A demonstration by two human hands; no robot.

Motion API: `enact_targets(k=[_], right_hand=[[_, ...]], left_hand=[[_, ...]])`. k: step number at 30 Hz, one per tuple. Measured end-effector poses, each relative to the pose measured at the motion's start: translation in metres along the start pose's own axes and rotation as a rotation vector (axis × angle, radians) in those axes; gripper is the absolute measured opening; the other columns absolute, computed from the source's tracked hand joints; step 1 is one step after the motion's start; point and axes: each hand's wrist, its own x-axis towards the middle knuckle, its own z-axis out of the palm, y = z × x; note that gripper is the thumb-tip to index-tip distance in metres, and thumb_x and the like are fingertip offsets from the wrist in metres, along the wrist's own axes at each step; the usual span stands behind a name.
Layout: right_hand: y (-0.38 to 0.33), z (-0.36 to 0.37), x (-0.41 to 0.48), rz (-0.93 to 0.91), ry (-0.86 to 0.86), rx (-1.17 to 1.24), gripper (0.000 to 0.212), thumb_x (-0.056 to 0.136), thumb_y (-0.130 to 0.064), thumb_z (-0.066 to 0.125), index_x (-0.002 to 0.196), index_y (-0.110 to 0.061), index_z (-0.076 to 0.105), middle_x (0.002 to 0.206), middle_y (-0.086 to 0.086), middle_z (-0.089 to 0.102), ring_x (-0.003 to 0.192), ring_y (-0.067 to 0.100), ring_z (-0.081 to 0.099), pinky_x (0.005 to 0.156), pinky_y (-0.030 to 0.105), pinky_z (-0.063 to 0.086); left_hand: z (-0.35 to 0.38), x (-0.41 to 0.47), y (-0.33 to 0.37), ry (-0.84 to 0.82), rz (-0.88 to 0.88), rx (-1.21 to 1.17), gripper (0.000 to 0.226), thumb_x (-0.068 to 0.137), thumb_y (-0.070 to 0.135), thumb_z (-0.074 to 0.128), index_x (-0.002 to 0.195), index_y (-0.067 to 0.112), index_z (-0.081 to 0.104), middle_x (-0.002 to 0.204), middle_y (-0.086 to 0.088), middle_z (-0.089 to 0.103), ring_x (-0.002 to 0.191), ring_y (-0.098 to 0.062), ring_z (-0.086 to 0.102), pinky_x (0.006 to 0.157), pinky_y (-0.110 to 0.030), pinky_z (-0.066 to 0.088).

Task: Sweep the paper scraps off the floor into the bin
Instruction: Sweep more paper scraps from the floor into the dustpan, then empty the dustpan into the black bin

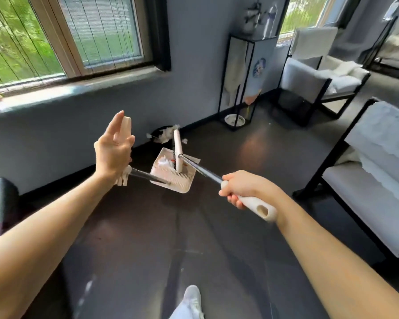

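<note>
Left hand [112,150] grips the dustpan [168,179], raised toward the bin [157,131] at 12 o'clock. Right hand [242,189] clasps the broom [177,143], likely to rake the scraps [164,161] out.

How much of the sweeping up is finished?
Mostly done: white scraps already sit in the dark bin. In hand: the left hand holds the dustpan with more scraps, and the right hand works the broom in it. Left: empty the pan and catch the stray scrap beside the bin.
</note>
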Motion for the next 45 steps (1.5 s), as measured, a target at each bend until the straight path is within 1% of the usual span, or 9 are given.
enact_targets(k=[5, 15, 19, 25, 32, 34, 36, 41, 45], right_hand=[[-0.074, -0.051, 0.080, 0.004, -0.031, 0.070, 0.023, 0.094, -0.004, 0.055, 0.111, -0.018, 0.046, 0.063, 0.005, 0.046, 0.046, 0.008, 0.039, 0.034, 0.017, 0.033], [-0.196, -0.158, 0.216, -0.116, -0.131, 0.157, 0.034, 0.096, 0.001, 0.048, 0.114, -0.028, 0.048, 0.062, 0.002, 0.039, 0.035, 0.004, 0.034, 0.032, 0.013, 0.030], [-0.228, -0.181, 0.253, -0.119, -0.112, 0.179, 0.046, 0.096, 0.000, 0.048, 0.133, -0.026, 0.039, 0.064, 0.003, 0.040, 0.036, 0.004, 0.035, 0.032, 0.014, 0.031], [-0.253, -0.187, 0.290, -0.093, -0.120, 0.188, 0.043, 0.095, 0.000, 0.050, 0.136, -0.011, 0.042, 0.063, 0.003, 0.042, 0.038, 0.004, 0.037, 0.034, 0.014, 0.031], [-0.252, -0.189, 0.310, -0.038, -0.132, 0.300, 0.050, 0.096, -0.003, 0.049, 0.142, -0.018, 0.038, 0.065, 0.004, 0.043, 0.038, 0.003, 0.037, 0.033, 0.014, 0.031], [-0.249, -0.193, 0.311, -0.023, -0.146, 0.338, 0.050, 0.096, -0.003, 0.049, 0.142, -0.018, 0.037, 0.065, 0.004, 0.042, 0.038, 0.003, 0.037, 0.034, 0.013, 0.031], [-0.245, -0.197, 0.310, -0.015, -0.140, 0.363, 0.053, 0.096, -0.003, 0.049, 0.144, -0.020, 0.035, 0.067, 0.005, 0.042, 0.037, 0.003, 0.037, 0.033, 0.013, 0.031], [-0.242, -0.202, 0.310, -0.017, -0.082, 0.367, 0.056, 0.096, -0.002, 0.050, 0.146, -0.021, 0.033, 0.066, 0.005, 0.043, 0.035, 0.003, 0.037, 0.033, 0.013, 0.031], [-0.237, -0.191, 0.315, -0.041, -0.043, 0.391, 0.046, 0.095, 0.001, 0.048, 0.139, -0.010, 0.039, 0.065, 0.004, 0.040, 0.035, 0.004, 0.036, 0.034, 0.015, 0.030]], left_hand=[[0.048, 0.099, 0.001, 0.009, 0.066, 0.154, 0.062, 0.090, 0.009, 0.060, 0.141, 0.038, 0.042, 0.131, 0.001, 0.058, 0.107, -0.028, 0.063, 0.096, -0.038, 0.050], [0.138, 0.268, -0.009, 0.027, 0.188, 0.421, 0.059, 0.095, 0.016, 0.056, 0.146, 0.035, 0.034, 0.132, -0.009, 0.058, 0.115, -0.025, 0.058, 0.089, -0.021, 0.038], [0.163, 0.320, -0.015, -0.078, 0.255, 0.510, 0.057, 0.095, 0.015, 0.055, 0.145, 0.035, 0.035, 0.132, -0.008, 0.058, 0.115, -0.025, 0.058, 0.095, -0.039, 0.048], [0.200, 0.361, -0.043, -0.399, 0.561, 0.762, 0.063, 0.091, 0.012, 0.051, 0.143, 0.042, 0.032, 0.098, -0.016, 0.065, 0.079, -0.042, 0.065, 0.065, -0.044, 0.054], [0.227, 0.360, -0.082, -0.811, 0.908, 0.897, 0.097, 0.078, 0.018, 0.073, 0.144, 0.055, 0.012, 0.069, 0.004, 0.052, 0.040, -0.024, 0.053, 0.033, -0.028, 0.042], [0.239, 0.355, -0.078, -0.925, 0.890, 0.939, 0.062, 0.090, 0.060, 0.042, 0.140, 0.061, 0.005, 0.076, 0.002, 0.054, 0.051, -0.021, 0.057, 0.046, -0.028, 0.049], [0.255, 0.349, -0.065, -1.106, 0.673, 1.008, 0.062, 0.078, 0.084, 0.009, 0.136, 0.066, -0.007, 0.084, -0.001, 0.057, 0.070, -0.023, 0.062, 0.068, -0.034, 0.053], [0.275, 0.336, -0.054, -1.142, -0.006, 0.791, 0.093, 0.080, 0.075, 0.049, 0.146, 0.048, -0.010, 0.071, 0.000, 0.064, 0.055, -0.010, 0.064, 0.064, -0.027, 0.057], [0.280, 0.326, -0.058, -1.181, 0.012, 0.983, 0.089, 0.079, 0.080, 0.040, 0.141, 0.017, 0.035, 0.067, 0.000, 0.065, 0.051, -0.012, 0.064, 0.064, -0.028, 0.055]])
